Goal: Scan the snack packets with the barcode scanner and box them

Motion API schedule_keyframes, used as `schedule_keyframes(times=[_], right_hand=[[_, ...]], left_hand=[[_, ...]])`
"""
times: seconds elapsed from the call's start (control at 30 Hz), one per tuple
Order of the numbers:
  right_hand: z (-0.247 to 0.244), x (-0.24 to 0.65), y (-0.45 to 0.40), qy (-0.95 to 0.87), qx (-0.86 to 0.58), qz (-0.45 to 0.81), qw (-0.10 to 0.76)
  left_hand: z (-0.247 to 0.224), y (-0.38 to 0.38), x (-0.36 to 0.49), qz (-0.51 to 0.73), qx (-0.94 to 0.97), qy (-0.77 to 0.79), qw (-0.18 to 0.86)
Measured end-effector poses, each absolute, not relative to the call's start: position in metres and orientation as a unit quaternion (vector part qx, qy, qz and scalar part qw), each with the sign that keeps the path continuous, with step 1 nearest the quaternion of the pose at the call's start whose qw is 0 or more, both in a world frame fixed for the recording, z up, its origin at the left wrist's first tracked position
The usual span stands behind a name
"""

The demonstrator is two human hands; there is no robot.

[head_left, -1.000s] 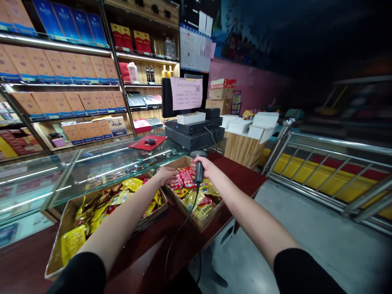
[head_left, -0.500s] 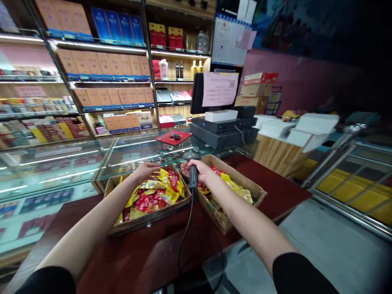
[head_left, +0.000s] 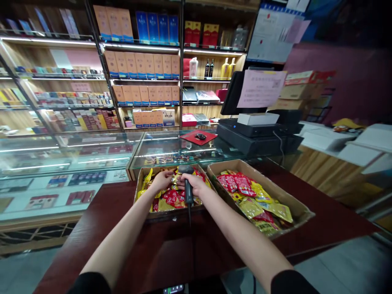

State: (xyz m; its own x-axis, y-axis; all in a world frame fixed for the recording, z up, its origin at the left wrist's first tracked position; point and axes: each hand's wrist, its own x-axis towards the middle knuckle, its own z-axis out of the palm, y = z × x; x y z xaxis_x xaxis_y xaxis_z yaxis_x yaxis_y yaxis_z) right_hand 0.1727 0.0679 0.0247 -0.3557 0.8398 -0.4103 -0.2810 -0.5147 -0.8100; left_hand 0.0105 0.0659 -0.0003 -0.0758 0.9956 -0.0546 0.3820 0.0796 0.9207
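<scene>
My right hand (head_left: 196, 184) is wrapped round the handle of a black barcode scanner (head_left: 189, 194), held upright over the left cardboard box (head_left: 139, 179). A cable runs down from the scanner's handle. My left hand (head_left: 162, 181) hovers above the same box, close to the left of the scanner head, with its fingers loosely bent and apart and nothing visible in them. Red and yellow snack packets (head_left: 173, 199) fill this box. The right cardboard box (head_left: 245, 165) holds more snack packets (head_left: 260, 196) in red, yellow and gold.
Both boxes stand on a dark red counter (head_left: 122, 245). Behind it are a glass display case (head_left: 165, 143), a mouse on a red mat (head_left: 191, 139) and a monitor (head_left: 231, 96) above a black cash drawer (head_left: 257, 143). A lit screen (head_left: 173, 289) shows at the bottom edge. Stocked shelves line the back wall.
My view has turned left. The scanner in my right hand has moved left, from between the boxes to over the left box. My two hands are now closer together.
</scene>
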Motion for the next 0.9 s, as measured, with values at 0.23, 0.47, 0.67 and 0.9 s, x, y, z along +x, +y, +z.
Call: schedule_keyframes(times=[0.23,0.47,0.67,0.9], right_hand=[[0.016,0.170,0.061,-0.312,-0.463,0.729,0.396],[0.018,0.172,0.056,-0.309,-0.437,0.744,0.400],[0.017,0.175,0.053,-0.284,-0.372,0.778,0.420],[0.031,0.179,0.061,-0.316,-0.313,0.779,0.442]], left_hand=[[-0.026,0.082,0.018,0.428,0.564,0.623,0.332],[-0.018,0.070,0.008,0.466,0.478,0.587,0.458],[-0.001,0.063,0.001,0.609,0.370,0.522,0.469],[0.007,0.056,0.011,0.597,0.322,0.432,0.594]])
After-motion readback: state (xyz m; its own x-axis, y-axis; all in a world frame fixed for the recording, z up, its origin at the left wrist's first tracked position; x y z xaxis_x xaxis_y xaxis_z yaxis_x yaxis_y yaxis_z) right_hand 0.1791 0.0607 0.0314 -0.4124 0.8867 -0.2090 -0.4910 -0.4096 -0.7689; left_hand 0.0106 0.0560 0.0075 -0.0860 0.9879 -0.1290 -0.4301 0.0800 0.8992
